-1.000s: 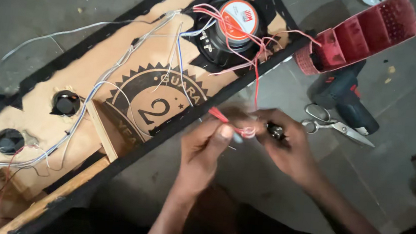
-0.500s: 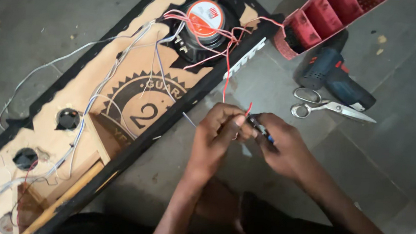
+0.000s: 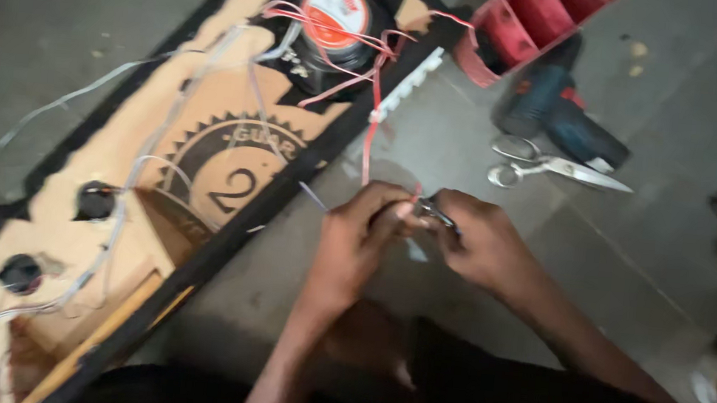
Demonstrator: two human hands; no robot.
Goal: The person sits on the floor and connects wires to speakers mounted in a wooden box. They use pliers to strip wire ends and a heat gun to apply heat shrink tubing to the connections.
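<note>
Head view, looking down: the left hand (image 3: pixel 355 240) is closed, pinching the end of a thin red wire (image 3: pixel 369 143), while the right hand (image 3: pixel 479 245) is closed around a small dark metal tool (image 3: pixel 433 212) touching that wire end; what kind of tool is too blurred to tell. Doing this well likely means keeping the wire taut and the grip near its tip. Beyond lie steel scissors (image 3: pixel 540 166) and a dark blue cordless drill (image 3: pixel 556 123). Farther, the wire runs up to a round black speaker with a red-and-white centre (image 3: pixel 336 16) in a long wooden panel with black edges (image 3: pixel 109 233), beside a red plastic compartment tray (image 3: pixel 526 23).
</note>
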